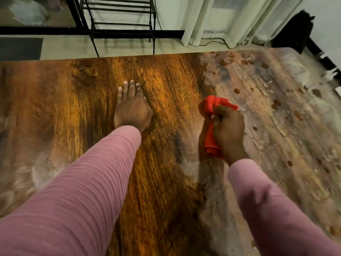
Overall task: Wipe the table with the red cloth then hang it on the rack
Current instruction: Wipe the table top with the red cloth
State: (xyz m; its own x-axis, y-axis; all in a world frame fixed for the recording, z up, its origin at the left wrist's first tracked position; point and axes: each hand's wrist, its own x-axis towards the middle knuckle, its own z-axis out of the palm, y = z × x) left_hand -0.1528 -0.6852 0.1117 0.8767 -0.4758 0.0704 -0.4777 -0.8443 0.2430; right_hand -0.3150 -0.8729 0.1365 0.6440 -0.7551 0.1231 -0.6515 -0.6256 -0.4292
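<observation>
Hands first: your left hand [132,109] lies flat on the desk [73,108], palm down, fingers [131,89] straight and close together, pointing away from you toward the far edge; its grip is slack and holds nothing. That arm reaches out long from the lower left in a ribbed pink sleeve [83,191]. Your right hand [228,130] is off to its right, well apart, back of the hand up, the grip curled tight round the red cloth [212,104]. The cloth is bunched: one wad sticks out beyond the fingers on the far side, and a folded tail hangs out near your wrist. It sits low over the desk where the orange-brown grain gives way to a paler, smeared area with dark spots; the blur does not let you tell whether it touches the surface. Past the far edge, on the floor [60,48], the black rack [121,24] stands near a pale curtain [230,19].
</observation>
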